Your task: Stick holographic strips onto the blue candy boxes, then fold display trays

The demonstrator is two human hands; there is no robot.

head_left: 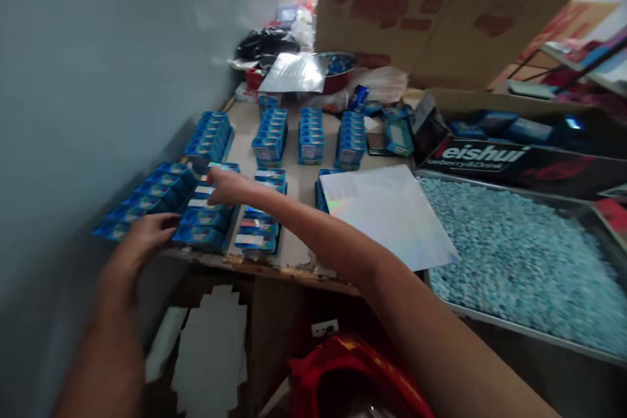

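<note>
Several rows of small blue boxes (308, 137) stand on the table. My left hand (154, 232) is at the near end of two rows at the left, between a slanted row (147, 199) by the wall and an upright row (200, 217). Its thumb and fingers are apart, with the fingertips against the upright row. Stretched across the table, my right hand (228, 186) has its fingers bent down onto the far boxes of that same row. Its fingertips are partly hidden. Another row (259, 222) with shiny tops lies just right of it.
A silvery sheet (386, 209) covers part of a row. To its right, a metal tray (490, 313) holds light-blue pellets. Behind are a black printed carton (490, 157) and a large cardboard sheet (416, 19). A red bag (357, 366) and white card cutouts (210, 353) lie below the table edge.
</note>
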